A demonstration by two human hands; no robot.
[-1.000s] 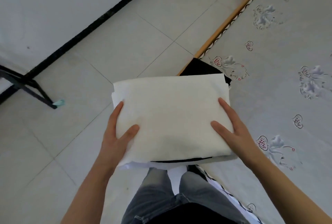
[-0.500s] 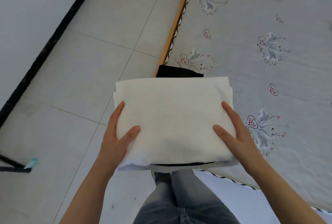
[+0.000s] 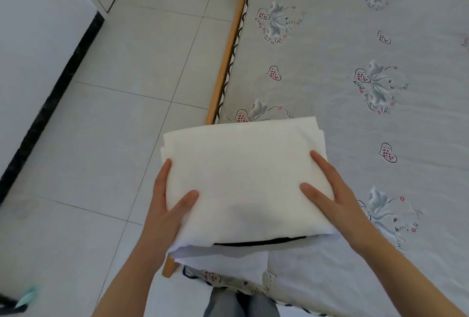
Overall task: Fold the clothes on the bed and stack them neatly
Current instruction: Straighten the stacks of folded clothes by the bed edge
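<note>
A stack of folded clothes is held in the air over the near left corner of the bed. Its top piece is white, and a thin black edge of another garment shows at the front. My left hand grips the stack's left side, thumb on top and fingers underneath. On the right side my right hand grips it the same way. The undersides of both hands are hidden by the cloth.
The bed has a grey sheet printed with flowers and hearts and a wooden side rail. Pale floor tiles lie to the left, bounded by a white wall with a black skirting. My legs stand at the bed's corner.
The view has swung right, from the floor towards the bed. The stack, still held by both hands, now sits over the bed's corner, and the black garment behind it is no longer visible.
</note>
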